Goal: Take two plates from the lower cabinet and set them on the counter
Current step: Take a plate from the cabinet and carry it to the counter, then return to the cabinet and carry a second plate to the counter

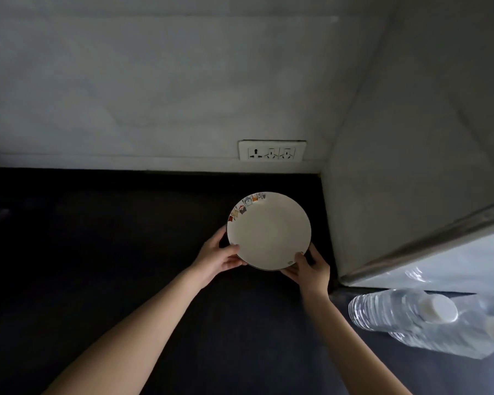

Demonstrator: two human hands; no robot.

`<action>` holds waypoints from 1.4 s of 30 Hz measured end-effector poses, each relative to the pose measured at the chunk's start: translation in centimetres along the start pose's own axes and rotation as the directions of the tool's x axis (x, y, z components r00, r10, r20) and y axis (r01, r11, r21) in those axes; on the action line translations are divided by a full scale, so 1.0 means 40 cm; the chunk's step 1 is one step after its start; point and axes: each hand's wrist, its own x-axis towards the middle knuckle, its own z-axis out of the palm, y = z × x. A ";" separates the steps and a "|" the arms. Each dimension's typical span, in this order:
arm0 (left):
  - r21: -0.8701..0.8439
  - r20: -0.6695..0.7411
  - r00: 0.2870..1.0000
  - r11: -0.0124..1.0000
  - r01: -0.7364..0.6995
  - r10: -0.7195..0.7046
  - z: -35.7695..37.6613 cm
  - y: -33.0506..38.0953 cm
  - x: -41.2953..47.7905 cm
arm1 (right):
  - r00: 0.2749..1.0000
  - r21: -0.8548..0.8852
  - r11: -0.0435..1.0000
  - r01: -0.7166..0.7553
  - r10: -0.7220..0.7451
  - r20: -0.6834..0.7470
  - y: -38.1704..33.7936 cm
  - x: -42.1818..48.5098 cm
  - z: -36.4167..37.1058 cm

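Note:
A round white plate [268, 230] with small coloured figures on its far-left rim is over the black counter [111, 252], near the back right corner. A darker rim edge shows just under its near side, perhaps a second plate beneath; I cannot tell for sure. My left hand [220, 256] grips the plate's left near rim, thumb on top. At the right near rim my right hand [310, 267] grips it the same way. Whether the plate rests on the counter or hovers just above it is unclear.
A white wall socket panel [272, 150] sits on the back wall just above the counter. A grey side wall or appliance [397, 181] closes off the right. Several clear plastic water bottles with white caps [428, 315] stand at the lower right.

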 end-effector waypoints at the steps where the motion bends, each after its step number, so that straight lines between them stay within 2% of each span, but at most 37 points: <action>1: -0.008 0.004 1.000 1.000 0.002 -0.002 -0.001 0.001 0.013 | 1.000 -0.004 1.000 0.001 -0.001 -0.003 -0.001 0.011 0.004; 14: -0.138 0.021 1.000 0.990 -0.011 0.014 -0.005 0.017 0.099 | 0.998 -0.020 0.999 -0.042 0.043 0.039 -0.029 0.096 0.031; 18: -0.166 0.008 1.000 0.986 -0.003 0.005 0.004 0.020 0.098 | 0.993 0.022 0.993 -0.113 0.112 0.036 -0.041 0.101 0.032; 20: -0.088 -0.103 0.995 0.996 -0.012 0.003 0.016 0.021 0.079 | 0.987 -0.028 0.987 -0.160 0.161 0.015 -0.042 0.082 0.030; 22: 0.118 -0.218 0.975 0.993 -0.027 0.053 0.023 0.021 0.040 | 0.982 -0.124 0.975 -0.185 0.188 0.015 -0.042 0.044 0.026; 24: 0.263 -0.258 0.956 0.962 -0.068 0.138 0.016 0.010 -0.034 | 0.978 -0.198 0.963 -0.182 0.198 0.064 -0.045 -0.016 0.014; 28: 0.284 -0.315 0.916 0.945 -0.161 0.250 0.002 -0.029 -0.263 | 0.945 -0.349 0.934 -0.079 0.181 0.271 -0.074 -0.169 -0.023; 30: 0.292 -0.400 0.856 0.931 -0.219 0.327 -0.010 -0.062 -0.368 | 0.900 -0.383 0.924 0.018 0.152 0.409 -0.094 -0.222 -0.026; 33: 0.194 -0.569 0.763 0.952 -0.237 0.306 -0.005 -0.144 -0.530 | 0.826 -0.425 0.899 0.102 0.161 0.539 -0.102 -0.308 -0.040; 37: 0.039 -0.781 0.595 0.966 -0.257 0.190 0.039 -0.309 -0.723 | 0.658 -0.529 0.828 0.185 0.296 0.693 -0.053 -0.412 -0.058; 42: -0.117 -0.924 0.381 0.965 -0.234 -0.019 0.146 -0.573 -0.943 | 0.411 -0.657 0.687 0.311 0.526 0.745 0.080 -0.532 -0.081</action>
